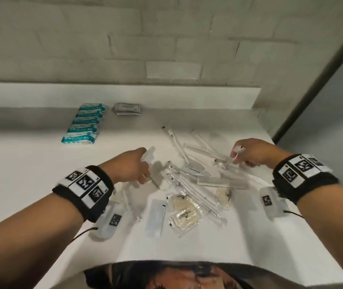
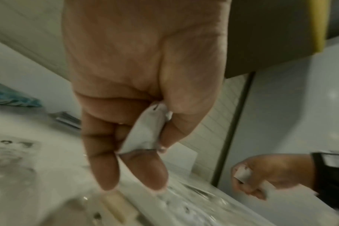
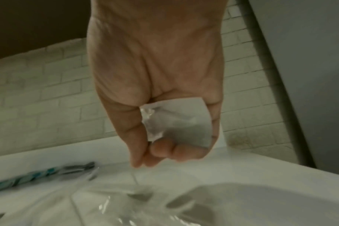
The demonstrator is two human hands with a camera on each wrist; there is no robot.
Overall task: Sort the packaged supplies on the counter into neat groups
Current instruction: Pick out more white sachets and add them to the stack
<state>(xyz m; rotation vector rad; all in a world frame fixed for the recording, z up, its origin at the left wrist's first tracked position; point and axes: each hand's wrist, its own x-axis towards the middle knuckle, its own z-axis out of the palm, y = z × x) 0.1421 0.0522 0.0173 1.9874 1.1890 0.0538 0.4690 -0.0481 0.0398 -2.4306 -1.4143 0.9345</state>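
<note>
A loose heap of clear-wrapped supplies [image 1: 195, 184] lies on the white counter [image 1: 30, 163] between my hands. My left hand [image 1: 137, 165] hovers at the heap's left edge and pinches a small white packet [image 2: 145, 131] between thumb and fingers. My right hand [image 1: 247, 153] is over the heap's right side, fingers curled round another clear packet [image 3: 176, 120]. A tidy row of teal-and-white packs [image 1: 84, 124] and a stack of grey sachets [image 1: 127, 108] sit at the back left.
A raised white ledge [image 1: 124, 94] and a tiled wall [image 1: 145, 38] bound the counter at the back. A dark vertical frame [image 1: 312, 84] and a grey panel stand at the right. The counter's near edge runs beside my torso.
</note>
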